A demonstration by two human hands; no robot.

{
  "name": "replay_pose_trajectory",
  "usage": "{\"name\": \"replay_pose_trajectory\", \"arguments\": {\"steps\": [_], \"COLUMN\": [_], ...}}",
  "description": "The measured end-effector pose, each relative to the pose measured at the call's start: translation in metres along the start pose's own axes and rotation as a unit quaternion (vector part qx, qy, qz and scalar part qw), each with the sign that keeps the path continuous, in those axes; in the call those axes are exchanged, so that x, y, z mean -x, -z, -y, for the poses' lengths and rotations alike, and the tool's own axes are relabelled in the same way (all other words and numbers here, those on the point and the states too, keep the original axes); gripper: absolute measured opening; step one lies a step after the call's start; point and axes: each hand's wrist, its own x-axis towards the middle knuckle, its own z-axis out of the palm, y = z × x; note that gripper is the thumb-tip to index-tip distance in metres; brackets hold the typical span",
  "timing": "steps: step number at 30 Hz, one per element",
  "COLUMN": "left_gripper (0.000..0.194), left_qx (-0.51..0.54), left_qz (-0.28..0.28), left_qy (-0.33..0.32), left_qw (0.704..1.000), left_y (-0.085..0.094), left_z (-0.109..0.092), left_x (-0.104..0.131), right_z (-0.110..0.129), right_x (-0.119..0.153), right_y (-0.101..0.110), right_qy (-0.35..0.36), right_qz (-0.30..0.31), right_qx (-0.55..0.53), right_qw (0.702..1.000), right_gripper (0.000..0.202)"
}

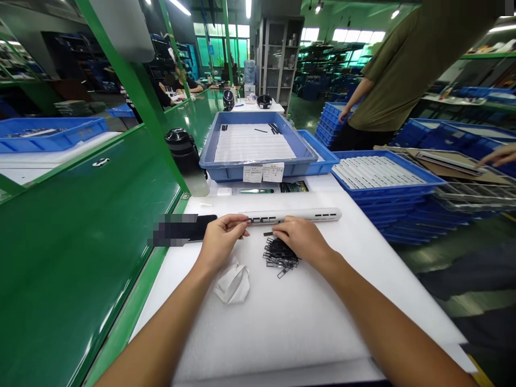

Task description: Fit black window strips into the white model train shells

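A long white bar (300,215) with rounded ends and dark rectangular slots lies across the white work surface. At its left end, my left hand (221,236) is closed, thumb and fingers pinching the bar's edge. My right hand (303,237) is closed in a pinch just in front of the bar's middle. A small dark strip (268,234) sticks out from its fingertips. Below that hand lies a heap of thin black rectangular frames (280,255), partly covered by the hand. A crumpled white cloth or tissue (233,282) rests by my left wrist.
A blue tray (262,171) of white bars stands behind the work. Left of it is a dark bottle (183,156). A dark flat object (205,228) lies left of my left hand. More blue trays (387,185) are stacked right, where a person (393,75) stands.
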Motion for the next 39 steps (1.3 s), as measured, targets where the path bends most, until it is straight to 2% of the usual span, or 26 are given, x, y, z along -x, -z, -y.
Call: {"name": "replay_pose_trajectory", "arguments": {"steps": [6, 13, 15, 18, 21, 25, 29, 32, 35, 39], "left_gripper": [0.024, 0.024, 0.025, 0.026, 0.025, 0.022, 0.019, 0.018, 0.018, 0.019], "left_qx": [0.008, 0.012, 0.019, 0.03, 0.037, 0.02, 0.001, 0.001, 0.002, 0.006], "left_qz": [-0.003, -0.003, -0.01, -0.026, -0.022, 0.006, 0.048, 0.061, 0.065, 0.075], "left_qy": [0.007, 0.011, 0.01, 0.009, 0.003, 0.005, 0.01, 0.012, 0.018, 0.021], "left_qw": [1.0, 1.0, 1.0, 0.999, 0.999, 1.0, 0.999, 0.998, 0.998, 0.997], "left_y": [-0.001, -0.003, -0.003, -0.002, -0.002, -0.005, -0.009, -0.011, -0.011, -0.01], "left_z": [-0.001, -0.002, -0.002, -0.001, -0.002, -0.003, -0.005, -0.006, -0.007, -0.007], "left_x": [0.001, 0.002, 0.001, 0.0, 0.0, 0.004, 0.008, 0.01, 0.011, 0.011], "right_z": [0.005, 0.009, 0.01, 0.008, 0.007, 0.01, 0.014, 0.014, 0.012, 0.01], "right_x": [-0.002, 0.004, 0.008, 0.012, 0.014, 0.016, 0.016, 0.016, 0.015, 0.014], "right_y": [0.0, 0.003, 0.008, 0.017, 0.022, 0.021, 0.016, 0.012, 0.009, 0.008], "right_qy": [-0.003, 0.02, 0.048, 0.103, 0.079, 0.028, 0.027, -0.021, -0.064, -0.087], "right_qz": [0.025, 0.003, -0.026, -0.121, -0.187, -0.149, -0.124, -0.112, -0.104, -0.098], "right_qx": [0.042, 0.03, 0.016, -0.029, -0.143, -0.26, -0.265, -0.287, -0.323, -0.341], "right_qw": [0.999, 0.999, 0.998, 0.987, 0.969, 0.954, 0.956, 0.951, 0.939, 0.931], "right_gripper": [0.02, 0.016, 0.015, 0.013, 0.01, 0.014, 0.012, 0.012, 0.021, 0.028]}}
